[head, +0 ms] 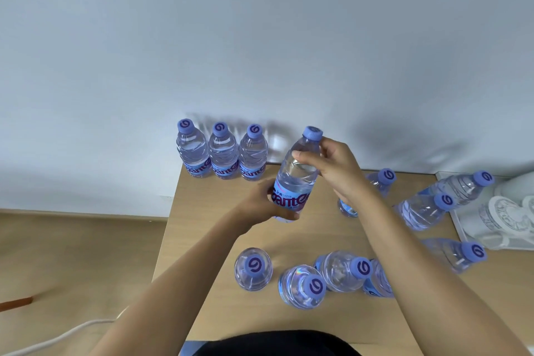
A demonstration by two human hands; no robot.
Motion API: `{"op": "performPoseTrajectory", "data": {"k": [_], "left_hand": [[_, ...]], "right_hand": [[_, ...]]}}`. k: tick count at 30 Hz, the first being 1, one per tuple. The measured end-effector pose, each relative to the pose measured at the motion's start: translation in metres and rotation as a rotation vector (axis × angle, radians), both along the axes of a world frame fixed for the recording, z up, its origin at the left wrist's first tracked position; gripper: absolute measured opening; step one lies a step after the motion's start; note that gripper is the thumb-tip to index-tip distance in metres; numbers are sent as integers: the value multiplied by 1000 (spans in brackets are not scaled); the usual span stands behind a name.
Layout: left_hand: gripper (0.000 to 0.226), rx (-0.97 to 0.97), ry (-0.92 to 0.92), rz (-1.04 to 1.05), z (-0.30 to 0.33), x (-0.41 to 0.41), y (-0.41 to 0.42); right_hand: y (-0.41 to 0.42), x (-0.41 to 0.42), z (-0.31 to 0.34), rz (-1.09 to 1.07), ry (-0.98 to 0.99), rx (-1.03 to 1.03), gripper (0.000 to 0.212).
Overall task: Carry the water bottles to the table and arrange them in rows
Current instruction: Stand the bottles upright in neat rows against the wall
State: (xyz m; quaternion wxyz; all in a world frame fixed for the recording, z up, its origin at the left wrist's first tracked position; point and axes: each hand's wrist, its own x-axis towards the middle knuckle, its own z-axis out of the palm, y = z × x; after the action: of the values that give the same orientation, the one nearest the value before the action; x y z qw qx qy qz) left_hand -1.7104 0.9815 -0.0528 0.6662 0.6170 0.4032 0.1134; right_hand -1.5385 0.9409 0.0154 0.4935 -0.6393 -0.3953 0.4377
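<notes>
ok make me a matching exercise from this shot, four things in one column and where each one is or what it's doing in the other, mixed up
Things:
1. left hand
2. right hand
3. row of three bottles
4. white tray

Places or states:
A. at the table's right edge
B. grips the labelled lower part of the held bottle
C. standing upright along the table's far edge by the wall
D. holds the held bottle near its neck, below the purple cap

Pairs: 1-B, 2-D, 3-C, 4-A

Pale wall (260, 23), wooden floor (72, 254), light wood table (202, 211) against it.
</notes>
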Motion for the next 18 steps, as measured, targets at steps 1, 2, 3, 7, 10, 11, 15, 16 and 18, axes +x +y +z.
{"op": "performPoseTrajectory", "data": {"k": [1, 2, 3, 7, 10, 11, 15, 16, 18], "left_hand": [[63, -11, 8, 11, -6, 0, 3], [62, -23, 16, 15, -12, 2, 6], [61, -32, 25, 14, -18, 3, 9], [61, -12, 53, 58, -42, 12, 12], [67, 41, 75, 120, -59, 18, 14], [70, 61, 79, 139, -64, 20, 15], [76, 105, 95, 221, -82, 24, 16], [76, 114, 101, 236, -85, 25, 16], [74, 119, 103, 259, -91, 27, 16]], "right_hand": [[1, 0, -4, 9, -3, -6, 9], [3, 1, -9, 17, -8, -10, 10], [4, 2, -13, 23, -14, -19, 12], [8, 4, -32, 47, -69, -80, 16], [11, 4, -41, 101, -131, -99, 14], [13, 4, -43, 120, -157, -105, 16], [16, 3, -53, 175, -198, -114, 27], [16, 3, -56, 179, -198, -114, 30], [17, 2, -60, 187, -204, -115, 35]]}}
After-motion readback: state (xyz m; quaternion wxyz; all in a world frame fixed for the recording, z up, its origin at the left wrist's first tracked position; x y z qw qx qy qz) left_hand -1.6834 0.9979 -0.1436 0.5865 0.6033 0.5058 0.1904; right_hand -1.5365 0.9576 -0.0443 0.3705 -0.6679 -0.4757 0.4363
